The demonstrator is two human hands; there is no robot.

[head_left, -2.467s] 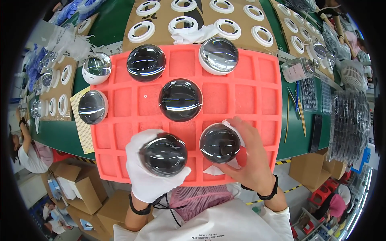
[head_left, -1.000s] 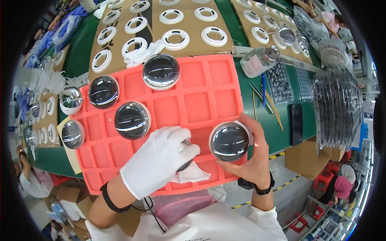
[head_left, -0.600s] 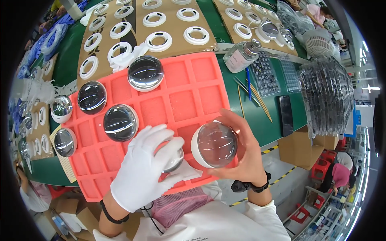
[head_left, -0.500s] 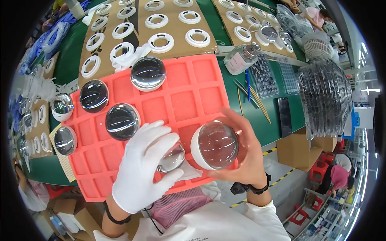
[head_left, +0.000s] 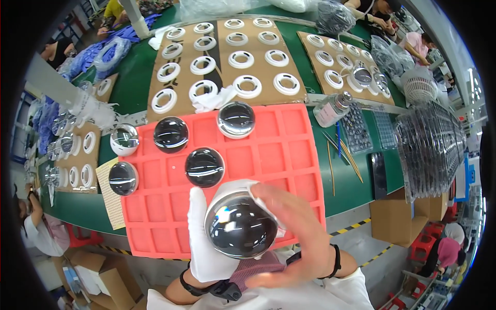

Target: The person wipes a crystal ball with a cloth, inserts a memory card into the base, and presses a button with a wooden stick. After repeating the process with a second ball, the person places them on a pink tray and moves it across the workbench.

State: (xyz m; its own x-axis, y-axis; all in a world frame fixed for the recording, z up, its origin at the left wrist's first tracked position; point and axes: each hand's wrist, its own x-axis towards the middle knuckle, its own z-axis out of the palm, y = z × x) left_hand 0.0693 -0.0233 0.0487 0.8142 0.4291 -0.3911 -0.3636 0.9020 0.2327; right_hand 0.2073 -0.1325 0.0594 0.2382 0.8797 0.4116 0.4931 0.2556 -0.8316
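My left hand (head_left: 209, 261), in a white glove, holds a glossy clear dome (head_left: 240, 227) with a dark inside and a pale rim, low over the near edge of a red tray. My bare right hand (head_left: 305, 237) is beside the dome's right side, fingers apart and partly blurred; whether its fingertips touch the rim, I cannot tell. On the red compartment tray (head_left: 268, 155) sit several similar domes, among them a dome (head_left: 205, 167) just beyond my left hand and a dome (head_left: 236, 119) at the far edge.
Cardboard sheets (head_left: 223, 49) with rows of white rings lie behind the tray. To the right are a glass bottle (head_left: 332, 109), wooden sticks (head_left: 351, 161), a dark phone (head_left: 378, 174) and a stack of clear plastic trays (head_left: 431, 150). People work around the green table.
The separate clear dome and white-rimmed dome are no longer seen apart; one dark dome is in my left hand. My right hand has shifted its grip away and spread. The view has tilted up.
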